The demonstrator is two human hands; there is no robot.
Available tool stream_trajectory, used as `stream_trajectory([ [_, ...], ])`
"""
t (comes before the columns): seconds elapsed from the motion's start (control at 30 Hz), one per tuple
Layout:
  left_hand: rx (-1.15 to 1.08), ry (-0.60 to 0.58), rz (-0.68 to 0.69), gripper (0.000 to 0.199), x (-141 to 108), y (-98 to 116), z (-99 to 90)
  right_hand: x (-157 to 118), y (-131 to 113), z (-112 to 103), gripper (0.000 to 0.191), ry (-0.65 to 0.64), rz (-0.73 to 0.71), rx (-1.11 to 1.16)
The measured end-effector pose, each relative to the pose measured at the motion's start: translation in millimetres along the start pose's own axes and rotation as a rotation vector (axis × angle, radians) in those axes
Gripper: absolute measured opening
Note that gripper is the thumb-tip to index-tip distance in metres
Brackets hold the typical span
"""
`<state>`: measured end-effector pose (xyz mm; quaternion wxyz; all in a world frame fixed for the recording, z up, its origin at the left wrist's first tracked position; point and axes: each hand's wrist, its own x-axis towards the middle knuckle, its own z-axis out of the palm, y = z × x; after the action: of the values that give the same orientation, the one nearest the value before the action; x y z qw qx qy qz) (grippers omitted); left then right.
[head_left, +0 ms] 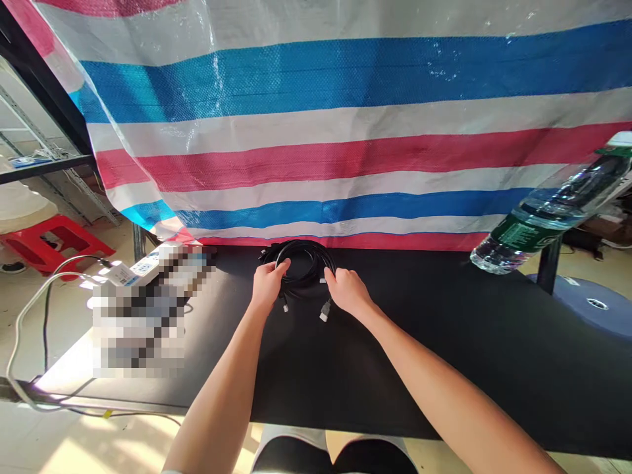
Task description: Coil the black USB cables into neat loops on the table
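Note:
A coil of black cable (309,246) is held between my two hands over the back middle of the black table. On its left side my left hand (268,283) grips the loops between thumb and fingers. My right hand (348,288) is closed on the coil's right side. One cable end with a grey and white plug (324,311) hangs beside my right hand. A smaller white-tipped plug (285,305) points down near my left hand. More of the bundle lies behind the coil.
The black table (345,375) has a power strip (148,261) at its back left, beside a blurred area. A large water bottle (548,210) stands at the back right. A striped sheet (320,125) hangs behind. A red stool (59,243) is on the floor at left.

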<state>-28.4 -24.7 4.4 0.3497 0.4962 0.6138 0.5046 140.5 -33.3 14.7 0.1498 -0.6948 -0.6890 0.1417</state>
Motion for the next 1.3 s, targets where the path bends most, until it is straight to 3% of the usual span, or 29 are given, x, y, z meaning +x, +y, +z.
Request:
stream_trajectory([
  [0.13, -0.046, 0.082, -0.03, 0.033, 11.0, -7.6, -9.6, 25.1, -28.2, -9.5, 0.049, -0.078, 0.029, -0.042],
  [0.27, -0.002, 0.15, -0.054, 0.026, 16.8, -9.1, -11.1, 49.9, -41.2, -12.8, 0.048, -0.143, 0.063, -0.085],
  [0.43, 0.428, 0.2, -0.007, 0.052, 13.0, -13.1, -4.7, 64.5, -43.5, -7.5, 0.038, -0.214, 0.1, -0.155],
  [0.53, 0.64, 0.161, 0.022, 0.053, 8.2, -16.7, -0.5, 67.3, -46.9, -2.8, 0.035, -0.198, 0.098, -0.209],
  [0.63, 0.712, 0.122, 0.013, 0.054, 7.1, -19.6, 1.0, 69.5, -47.9, 2.6, 0.035, -0.153, 0.078, -0.251],
  [0.73, 0.707, 0.105, -0.007, 0.054, 9.2, -21.4, -0.3, 71.2, -41.2, 8.7, 0.041, -0.011, -0.021, -0.296],
  [0.83, 0.7, 0.079, 0.012, 0.051, 11.3, -22.8, -1.8, 70.7, -31.9, 13.3, 0.034, 0.121, -0.283, -0.349],
  [0.9, 0.694, 0.072, 0.03, 0.049, 12.1, -23.8, -1.9, 67.5, -29.7, 15.5, 0.03, 0.111, -0.482, -0.371],
  [1.0, 0.664, 0.092, 0.035, 0.045, 13.1, -25.3, -1.3, 56.0, -34.3, 19.8, 0.036, -0.038, -0.681, -0.392],
  [1.1, 0.597, 0.126, 0.035, 0.041, 15.1, -26.0, -2.0, 39.3, -40.0, 25.9, 0.04, -0.132, -0.693, -0.415],
  [1.3, 0.37, 0.301, -0.024, 0.028, 21.4, -24.1, -13.7, 12.4, -23.5, 25.8, 0.041, -0.096, -0.601, -0.442],
])
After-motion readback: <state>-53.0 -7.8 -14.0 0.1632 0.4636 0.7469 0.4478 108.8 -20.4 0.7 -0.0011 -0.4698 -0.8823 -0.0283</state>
